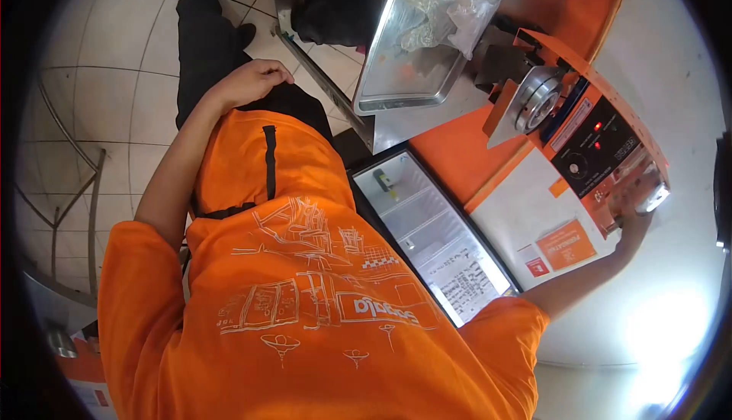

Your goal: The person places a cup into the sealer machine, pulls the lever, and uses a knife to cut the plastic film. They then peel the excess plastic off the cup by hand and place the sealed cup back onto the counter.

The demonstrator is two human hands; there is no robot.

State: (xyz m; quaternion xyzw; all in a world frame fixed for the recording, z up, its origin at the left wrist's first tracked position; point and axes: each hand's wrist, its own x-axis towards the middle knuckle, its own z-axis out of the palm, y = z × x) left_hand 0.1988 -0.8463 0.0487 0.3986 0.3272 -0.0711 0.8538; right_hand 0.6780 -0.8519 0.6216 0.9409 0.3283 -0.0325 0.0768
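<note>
Cup-sealing machine (560, 141), one, orange, stands at the right hand (631, 231), whose fingers reach its panel end; I cannot tell their grip. The left hand (252, 84), loosely curled, is well apart from the machine, whose panel (606, 145) shows two red lights (598, 126) and one knob (575, 168). Between machine and left hand, one metal tray (408, 93) raises its rim; tiled floor (114, 115) spreads farthest from the machine.

Plastic (442, 8) in tray (404, 98), machine (606, 145) to the tray's right
</note>
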